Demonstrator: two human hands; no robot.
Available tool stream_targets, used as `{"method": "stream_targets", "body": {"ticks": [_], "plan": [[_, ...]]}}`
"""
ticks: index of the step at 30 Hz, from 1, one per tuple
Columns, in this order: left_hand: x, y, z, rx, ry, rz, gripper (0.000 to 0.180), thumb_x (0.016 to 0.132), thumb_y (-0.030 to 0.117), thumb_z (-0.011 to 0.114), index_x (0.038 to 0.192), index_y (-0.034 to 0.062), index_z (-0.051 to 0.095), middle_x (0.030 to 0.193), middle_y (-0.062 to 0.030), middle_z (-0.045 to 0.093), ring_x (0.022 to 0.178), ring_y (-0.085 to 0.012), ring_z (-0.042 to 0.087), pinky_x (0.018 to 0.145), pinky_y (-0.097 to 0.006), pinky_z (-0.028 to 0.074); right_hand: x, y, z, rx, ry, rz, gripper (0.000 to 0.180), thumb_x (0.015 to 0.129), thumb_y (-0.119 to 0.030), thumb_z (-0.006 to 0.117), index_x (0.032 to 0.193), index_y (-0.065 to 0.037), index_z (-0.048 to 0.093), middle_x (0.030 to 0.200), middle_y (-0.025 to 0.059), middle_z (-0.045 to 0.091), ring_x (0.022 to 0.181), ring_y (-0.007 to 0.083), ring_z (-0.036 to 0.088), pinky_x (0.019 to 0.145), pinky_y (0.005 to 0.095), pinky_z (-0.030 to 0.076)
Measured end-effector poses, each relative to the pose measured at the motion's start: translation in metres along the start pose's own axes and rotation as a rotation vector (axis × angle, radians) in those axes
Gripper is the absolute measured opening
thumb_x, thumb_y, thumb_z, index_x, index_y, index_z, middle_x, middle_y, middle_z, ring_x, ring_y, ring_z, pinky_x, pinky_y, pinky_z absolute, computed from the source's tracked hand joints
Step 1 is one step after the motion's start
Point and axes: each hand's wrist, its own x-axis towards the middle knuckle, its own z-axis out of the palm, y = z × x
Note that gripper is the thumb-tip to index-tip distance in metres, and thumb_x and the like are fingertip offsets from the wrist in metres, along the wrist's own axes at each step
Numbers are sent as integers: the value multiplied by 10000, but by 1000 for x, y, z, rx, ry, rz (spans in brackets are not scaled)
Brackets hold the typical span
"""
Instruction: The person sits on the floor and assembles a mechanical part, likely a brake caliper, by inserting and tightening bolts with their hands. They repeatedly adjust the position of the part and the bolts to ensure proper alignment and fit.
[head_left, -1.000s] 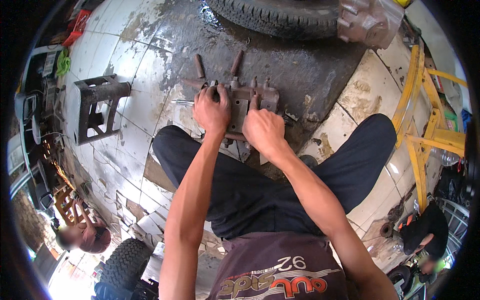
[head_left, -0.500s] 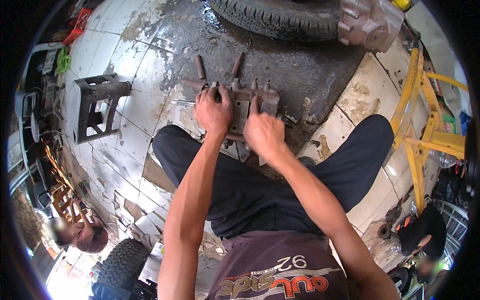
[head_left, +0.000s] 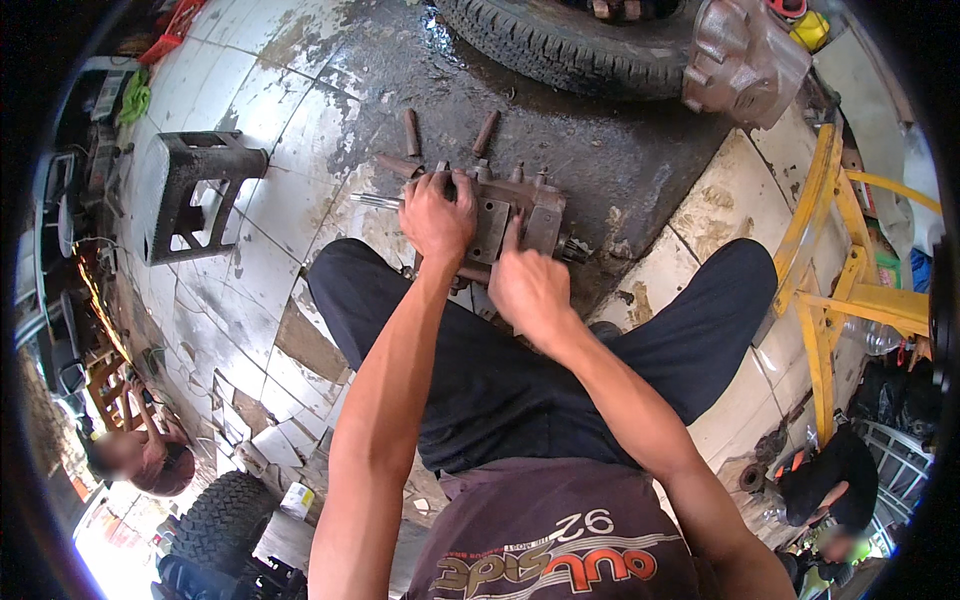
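Observation:
A brown, greasy metal gearbox-like housing (head_left: 545, 200) lies on the floor in front of my crossed legs, with flat plates and studs on its upper side. A shiny splined shaft (head_left: 376, 201) sticks out at its left end. My left hand (head_left: 437, 222) is closed over the left part of the housing, its fingers curled round a dark raised piece. On the middle of the housing, my right hand (head_left: 532, 285) reaches in with its index finger stretched along a gap between two plates. Its other fingers are curled and slightly blurred; I see nothing held in them.
Two rusty rods (head_left: 411, 132) lie beyond the housing. A large tire (head_left: 570, 60) and a metal casing (head_left: 745, 70) stand farther off. On the left is a dark stool (head_left: 200, 190); a yellow frame (head_left: 815, 240) stands right. A co-worker (head_left: 150, 460) sits near flying sparks.
The view has tilted slightly, so the housing appears a little lower and farther right. My right index finger stays at the gap, its hand shifted slightly. My left hand keeps its hold.

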Motion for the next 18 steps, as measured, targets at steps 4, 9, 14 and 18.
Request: {"method": "stream_targets", "body": {"ticks": [4, 9, 14, 18], "plan": [[1, 3, 1, 3, -9, -20, 318, 903, 343, 630, 950, 60, 767, 1037, -117, 727, 1049, -324, 639, 908, -459, 479, 15, 10, 3, 50, 63, 5, 685, 857, -129, 545, 1426, 194, 340, 716, 280, 681, 674, 408, 711, 636, 498, 571], [-2, 1, 0, -12, -17, -15, 325, 910, 346, 623, 959, 59, 768, 1053, -129, 727, 1071, -322, 640, 924, -463, 475, 13, 9, -2, 94, 73, 21, 664, 896, -154, 527, 1447, 163, 334, 715, 286, 676, 698, 436, 702, 678, 515, 569], [-1, -1, 1, -22, -8, -37, 324, 914, 343, 619, 963, 60, 769, 1077, -134, 726, 1085, -319, 639, 930, -465, 471, -17, -9, 0, 132, -65, 84, 644, 916, -168, 513, 1473, 109, 345, 774, 304, 681, 746, 441, 704, 720, 536, 557], [0, 2, -3, -20, -65, -28, 321, 917, 341, 617, 963, 63, 768, 1093, -128, 724, 1101, -322, 633, 930, -467, 471, 14, 4, 0, 289, 56, 118, 727, 918, -196, 514, 1515, 109, 233, 801, 320, 685, 776, 463, 697, 759, 537, 560]]}}
